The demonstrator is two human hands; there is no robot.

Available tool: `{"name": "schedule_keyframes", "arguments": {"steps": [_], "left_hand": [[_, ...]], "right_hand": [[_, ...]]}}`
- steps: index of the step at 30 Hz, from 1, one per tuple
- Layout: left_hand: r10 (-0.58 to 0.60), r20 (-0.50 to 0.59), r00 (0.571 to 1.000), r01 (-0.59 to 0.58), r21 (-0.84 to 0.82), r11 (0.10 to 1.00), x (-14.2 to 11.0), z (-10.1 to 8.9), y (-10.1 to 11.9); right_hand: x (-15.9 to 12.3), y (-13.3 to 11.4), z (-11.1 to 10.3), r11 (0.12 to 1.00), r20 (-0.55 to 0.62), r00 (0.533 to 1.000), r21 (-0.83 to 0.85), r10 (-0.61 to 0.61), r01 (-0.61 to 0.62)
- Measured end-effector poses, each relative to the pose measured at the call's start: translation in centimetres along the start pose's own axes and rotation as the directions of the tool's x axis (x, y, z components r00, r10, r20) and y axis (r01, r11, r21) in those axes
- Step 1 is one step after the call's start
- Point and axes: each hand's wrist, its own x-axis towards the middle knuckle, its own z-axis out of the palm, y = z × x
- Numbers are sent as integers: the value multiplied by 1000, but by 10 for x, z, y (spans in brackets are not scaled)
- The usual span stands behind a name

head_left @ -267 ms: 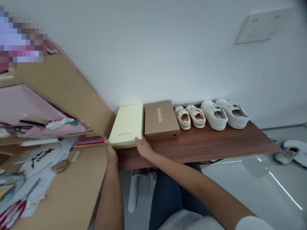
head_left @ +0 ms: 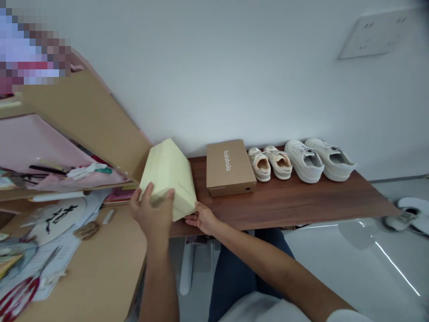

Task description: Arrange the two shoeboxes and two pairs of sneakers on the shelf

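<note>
A pale yellow shoebox [head_left: 167, 170] is tilted at the left end of the brown wooden board, its right side raised. At its lower right corner, my right hand [head_left: 205, 218] holds it, with the thumb on the edge and the fingers underneath. My left hand [head_left: 152, 208] is over the box's front left part, its fingers spread apart; whether they press on the surface is hard to tell. To the right lies a closed brown shoebox [head_left: 229, 167] marked "balabala", with a gap of bare board between the two boxes.
Right of the brown box stand a small pair of beige shoes [head_left: 280, 163] and a larger pair of white sneakers [head_left: 303, 161] on the board [head_left: 284, 201]. At left, a desk [head_left: 110, 255] bears red-handled scissors [head_left: 25, 286] and papers. A wall socket [head_left: 378, 36] is at upper right.
The yellow shoebox has gone from lying flat to tilted, turning away from the brown box. My left hand has moved from its left corner up over its front; my right hand stays at the right corner.
</note>
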Motion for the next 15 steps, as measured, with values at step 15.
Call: {"name": "schedule_keyframes", "arguments": {"steps": [15], "left_hand": [[231,232,945,-273,170,947,-70,54,-23]], "right_hand": [[-36,-34,-20,992,-44,996,-95,80,-83]]}}
